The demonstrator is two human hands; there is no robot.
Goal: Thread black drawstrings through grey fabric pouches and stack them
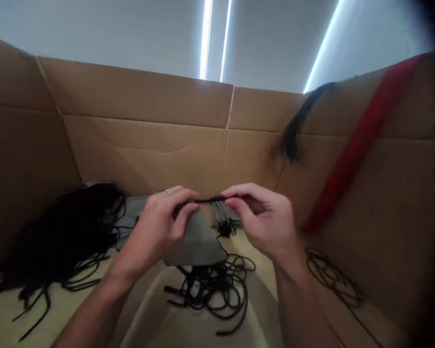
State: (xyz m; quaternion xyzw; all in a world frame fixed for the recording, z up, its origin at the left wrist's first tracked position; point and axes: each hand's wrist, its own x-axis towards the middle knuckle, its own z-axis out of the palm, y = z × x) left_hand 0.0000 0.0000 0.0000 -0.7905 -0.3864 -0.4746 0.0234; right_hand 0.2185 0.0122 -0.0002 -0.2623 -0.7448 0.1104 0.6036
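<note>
My left hand (170,217) pinches one end of a short taut stretch of black cord (210,199). The fingertips of my right hand (263,212) pinch the other end, level with the left. A grey flat piece, seemingly cloth (199,241), hangs or lies below the cord, partly hidden by my left hand. Beneath it a tangle of loose black cords (217,290) with stiff-looking dark ends rests in front of me. Just behind my hands are more grey pieces with thin black cords (226,222). Whether the held cord joins the grey piece cannot be made out.
A large dark heap of black cords (65,237) lies at the left, beside further grey pieces (132,208). Cardboard walls (141,135) enclose the space. Over the right wall hang a black bundle of strands (297,130) and a red strip (362,145). A coiled cable (333,278) lies at right.
</note>
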